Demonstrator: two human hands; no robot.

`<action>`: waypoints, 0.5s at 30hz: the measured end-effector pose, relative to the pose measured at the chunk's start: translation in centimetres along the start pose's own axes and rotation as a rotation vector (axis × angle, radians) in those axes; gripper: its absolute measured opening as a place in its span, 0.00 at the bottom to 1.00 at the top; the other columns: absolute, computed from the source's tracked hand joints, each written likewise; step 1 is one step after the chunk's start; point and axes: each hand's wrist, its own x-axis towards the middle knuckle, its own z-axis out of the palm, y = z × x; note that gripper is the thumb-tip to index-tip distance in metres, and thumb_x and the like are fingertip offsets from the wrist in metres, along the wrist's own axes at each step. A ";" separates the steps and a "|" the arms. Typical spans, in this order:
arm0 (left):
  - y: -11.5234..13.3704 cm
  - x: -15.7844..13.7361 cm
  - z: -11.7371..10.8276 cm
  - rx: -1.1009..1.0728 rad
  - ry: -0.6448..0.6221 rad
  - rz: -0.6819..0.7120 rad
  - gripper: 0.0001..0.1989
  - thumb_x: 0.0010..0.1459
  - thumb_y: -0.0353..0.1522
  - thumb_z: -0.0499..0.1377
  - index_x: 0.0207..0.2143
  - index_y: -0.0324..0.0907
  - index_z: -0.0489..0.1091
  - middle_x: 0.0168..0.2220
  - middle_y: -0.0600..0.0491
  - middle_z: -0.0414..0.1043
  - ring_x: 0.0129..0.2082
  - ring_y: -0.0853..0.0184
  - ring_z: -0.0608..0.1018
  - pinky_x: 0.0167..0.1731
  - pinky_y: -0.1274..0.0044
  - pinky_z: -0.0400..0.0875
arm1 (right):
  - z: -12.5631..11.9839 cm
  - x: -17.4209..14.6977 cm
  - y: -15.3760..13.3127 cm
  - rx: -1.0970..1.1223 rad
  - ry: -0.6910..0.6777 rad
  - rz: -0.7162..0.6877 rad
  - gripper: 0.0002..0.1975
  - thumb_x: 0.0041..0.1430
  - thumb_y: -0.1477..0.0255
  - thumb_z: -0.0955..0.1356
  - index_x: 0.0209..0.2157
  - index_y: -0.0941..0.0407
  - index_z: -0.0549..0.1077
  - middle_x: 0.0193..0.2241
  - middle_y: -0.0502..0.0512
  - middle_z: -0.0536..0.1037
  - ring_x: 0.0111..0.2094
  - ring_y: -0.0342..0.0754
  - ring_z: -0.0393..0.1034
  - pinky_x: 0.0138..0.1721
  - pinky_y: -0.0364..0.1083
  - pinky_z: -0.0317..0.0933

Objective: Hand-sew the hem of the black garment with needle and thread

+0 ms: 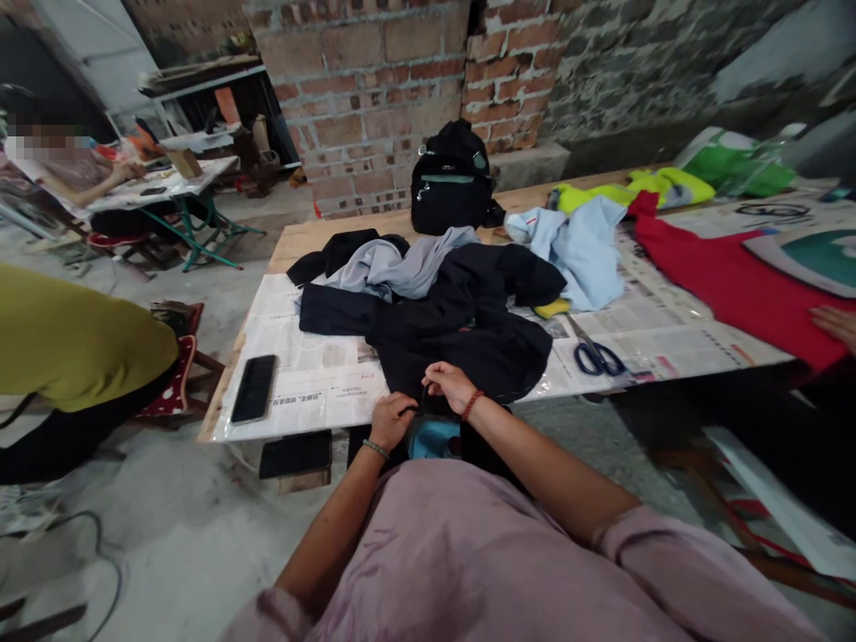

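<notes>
A dark garment (461,352) lies bunched at the table's front edge, and part of it hangs toward my lap. My left hand (389,421) is closed at this edge, pinching a bit of the dark cloth. Just to its right and slightly higher, my right hand (451,388) has its fingertips pinched together. Something thin and dark shows below those fingertips, too small to name. A light grey garment (407,266) lies crumpled behind the dark one. Blue-handled scissors (597,358) rest to the right of the dark cloth.
A phone (254,389) lies on the newspaper-covered table (334,392) at left. Behind the clothes are a black backpack (451,178) and a light blue garment (581,245). At right, another person's hand (835,328) touches red cloth (722,276). Someone in yellow-green (80,334) sits at left.
</notes>
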 end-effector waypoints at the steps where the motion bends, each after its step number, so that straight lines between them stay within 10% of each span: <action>1: 0.0 0.0 0.0 0.006 -0.003 -0.004 0.09 0.47 0.23 0.57 0.30 0.44 0.71 0.31 0.56 0.72 0.33 0.71 0.72 0.37 0.77 0.63 | 0.0 -0.2 -0.2 0.063 -0.031 0.019 0.03 0.51 0.74 0.62 0.26 0.56 0.61 0.22 0.47 0.72 0.13 0.35 0.61 0.14 0.35 0.52; 7: 0.0 0.2 0.0 0.063 -0.034 -0.040 0.08 0.47 0.24 0.57 0.30 0.44 0.72 0.29 0.55 0.71 0.31 0.71 0.72 0.34 0.77 0.64 | 1.2 -1.6 0.0 0.209 -0.221 -0.046 0.02 0.58 0.71 0.57 0.31 0.53 0.55 0.30 0.50 0.74 0.28 0.42 0.71 0.27 0.43 0.65; 15: 0.0 0.2 -0.3 0.013 -0.051 -0.035 0.08 0.46 0.24 0.58 0.29 0.43 0.72 0.30 0.55 0.72 0.33 0.70 0.73 0.37 0.76 0.65 | -1.9 -0.4 -0.8 -0.937 -0.534 -0.950 0.07 0.55 0.75 0.59 0.31 0.54 0.68 0.32 0.52 0.74 0.39 0.43 0.67 0.51 0.49 0.55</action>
